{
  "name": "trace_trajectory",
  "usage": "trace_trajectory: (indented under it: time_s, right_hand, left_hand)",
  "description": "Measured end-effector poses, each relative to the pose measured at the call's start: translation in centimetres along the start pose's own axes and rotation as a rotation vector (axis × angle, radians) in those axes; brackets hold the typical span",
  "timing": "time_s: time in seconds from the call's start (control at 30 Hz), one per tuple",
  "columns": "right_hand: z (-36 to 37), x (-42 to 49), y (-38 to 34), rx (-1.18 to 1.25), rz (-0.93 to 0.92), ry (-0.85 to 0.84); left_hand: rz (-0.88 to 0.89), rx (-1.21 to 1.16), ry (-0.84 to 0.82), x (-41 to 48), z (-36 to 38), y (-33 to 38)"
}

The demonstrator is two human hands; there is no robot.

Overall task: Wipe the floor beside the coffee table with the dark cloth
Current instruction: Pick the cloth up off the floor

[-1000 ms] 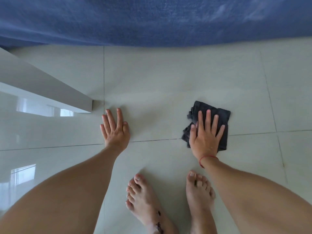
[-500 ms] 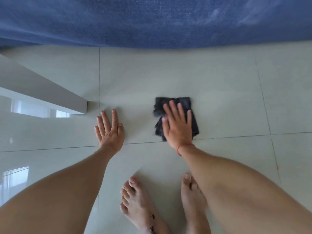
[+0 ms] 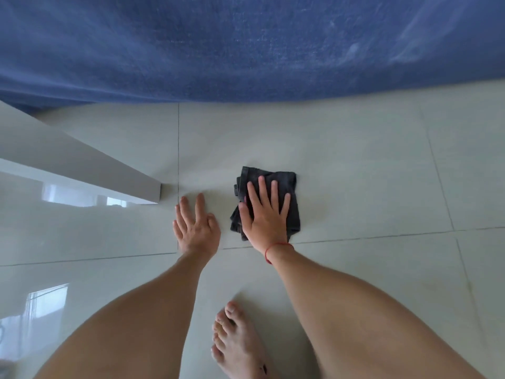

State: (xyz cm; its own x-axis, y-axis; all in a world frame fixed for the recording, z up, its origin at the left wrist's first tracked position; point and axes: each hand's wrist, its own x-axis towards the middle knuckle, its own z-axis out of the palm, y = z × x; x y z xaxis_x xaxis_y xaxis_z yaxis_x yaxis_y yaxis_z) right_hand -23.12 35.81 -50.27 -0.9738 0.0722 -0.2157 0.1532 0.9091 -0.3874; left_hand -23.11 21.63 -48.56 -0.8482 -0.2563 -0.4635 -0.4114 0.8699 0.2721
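Right hand [image 3: 266, 214] flat on dark cloth [image 3: 284, 181]

The right hand [image 3: 266, 214] is covering the middle of the dark cloth [image 3: 284, 181]. The coffee table [image 3: 68, 157] is running off the left edge, the blue rug [image 3: 246, 45] off the top (both only partly showing).

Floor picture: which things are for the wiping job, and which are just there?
For the job:
dark cloth, flat under the right hand
floor
coffee table
left hand, braced flat on the tile

Just there:
blue rug
red wrist string
bare foot
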Motion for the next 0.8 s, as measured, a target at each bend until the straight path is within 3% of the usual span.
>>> trace_trajectory:
  time_s: [0.1, 0.17, 0.23, 0.27, 0.4, 0.57, 0.8]
  right_hand:
    - [-2.2, -0.3, 2.8, 0.097, 0.104, 0.134]
    - [-3.5, -0.7, 4.6, 0.132, 0.347, 0.275]
    - [-4.6, -0.7, 5.3, 0.209, 0.584, 0.217]
    - [-5.0, -0.5, 5.2, 0.196, 0.614, 0.148]
    - [-5.7, 1.5, 3.4, 0.156, 0.497, -0.024]
    - [-6.1, 2.5, 2.9, 0.398, 0.601, -0.108]
    - [-6.3, -1.3, 3.1, 0.397, 0.619, -0.286]
  left_hand:
    - [0.098, -0.056, 0.177, -0.3, -0.6, 3.0]
    - [0.138, -0.088, 0.111, -0.2, -0.5, 5.3]
    - [0.096, -0.1, 0.018, 0.4, -0.4, 7.5]
    - [0.083, -0.08, -0.023, 0.8, -0.4, 8.3]
    - [0.098, 0.033, -0.111, 1.4, -0.4, 10.0]
    - [0.045, -0.069, -0.199, 1.4, -0.5, 10.3]
    - [-0.071, -0.086, -0.355, -1.1, -0.1, 8.5]
